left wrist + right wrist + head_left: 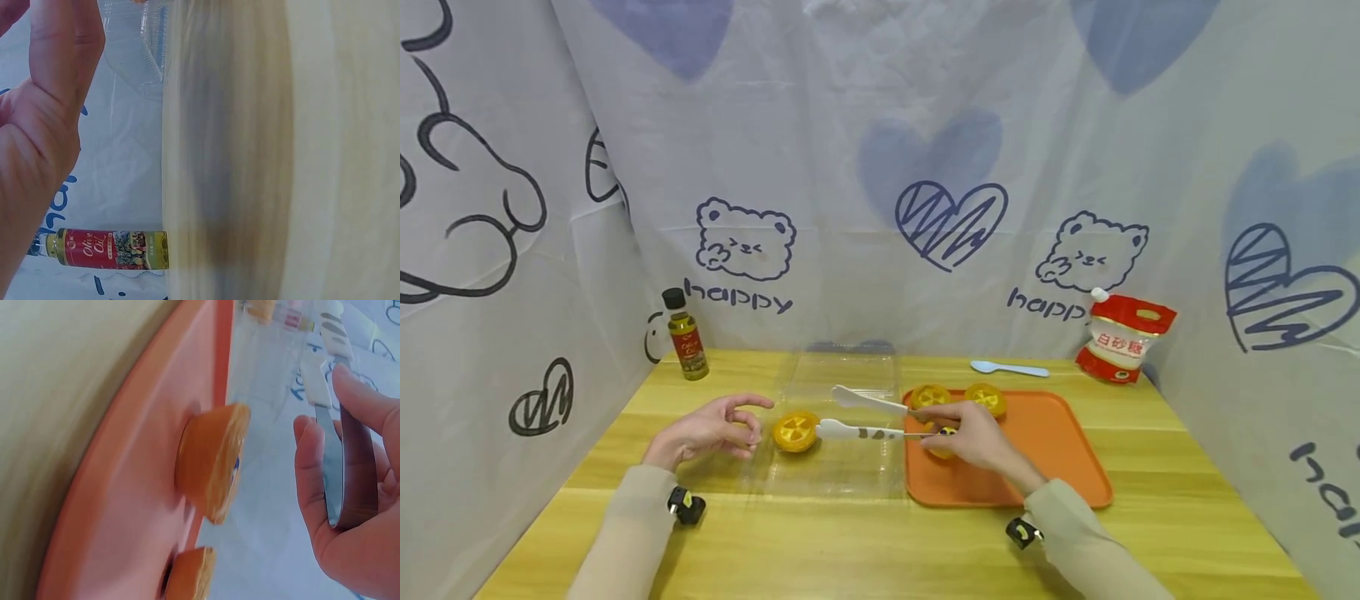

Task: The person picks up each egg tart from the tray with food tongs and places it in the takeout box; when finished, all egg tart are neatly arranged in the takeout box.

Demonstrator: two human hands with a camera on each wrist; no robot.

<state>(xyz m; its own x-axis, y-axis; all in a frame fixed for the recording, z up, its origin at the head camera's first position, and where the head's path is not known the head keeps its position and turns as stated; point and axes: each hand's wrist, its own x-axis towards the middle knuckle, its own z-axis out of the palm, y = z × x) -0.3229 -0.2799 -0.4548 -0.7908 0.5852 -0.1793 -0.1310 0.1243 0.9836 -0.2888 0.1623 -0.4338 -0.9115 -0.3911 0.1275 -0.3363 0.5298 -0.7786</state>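
Note:
My right hand (pixel 970 433) grips metal tongs (pixel 350 469) with white tips, held above the left side of the orange tray (pixel 1052 450). The tips point left and stand apart, the nearer one close to a yellow tart (pixel 795 432) in a clear plastic box (pixel 850 483). Nothing shows between them. My left hand (pixel 711 429) is by the box's left side, fingers loosely bent and holding nothing. Two tarts sit at the tray's back left, a tart (pixel 930 397) and another tart (pixel 985 401). One more tart (pixel 212 462) lies beneath my right hand, partly hidden in the head view.
An olive oil bottle (pixel 687 337) stands at the back left of the wooden table (pixel 850 558). Behind the tray lies a light blue spoon (pixel 1011 369). A red and white sugar bag (pixel 1122 342) stands at the back right. The box's lid (pixel 842 371) tilts up towards the patterned curtain.

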